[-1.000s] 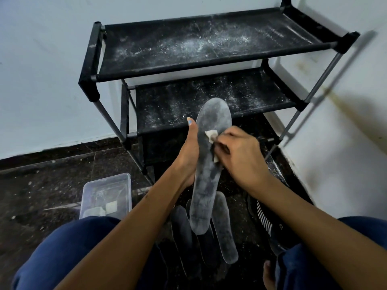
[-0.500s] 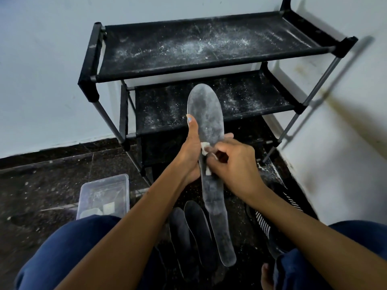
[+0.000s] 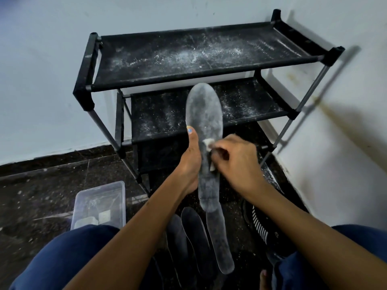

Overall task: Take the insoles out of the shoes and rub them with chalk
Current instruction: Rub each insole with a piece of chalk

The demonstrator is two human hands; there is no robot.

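My left hand [image 3: 189, 164] grips a grey, chalk-dusted insole [image 3: 204, 114] by its left edge and holds it upright in front of the rack. Pressed against the insole's middle is a small white piece of chalk [image 3: 207, 142], pinched in my right hand [image 3: 234, 162]. On the floor between my knees lie three more insoles: a chalk-whitened one [image 3: 221, 241] and two dark ones [image 3: 193, 231]. A black shoe with white stripes [image 3: 260, 225] lies on the floor under my right forearm.
A black two-shelf shoe rack [image 3: 188, 59], dusted with chalk, stands against the white wall. A clear plastic box [image 3: 100, 204] with chalk pieces sits on the dark floor at the left, by my left knee. A white wall closes in on the right.
The insole has been lifted and straightened upright. My right hand with the chalk has slid a little down along it, from the upper part toward its middle.
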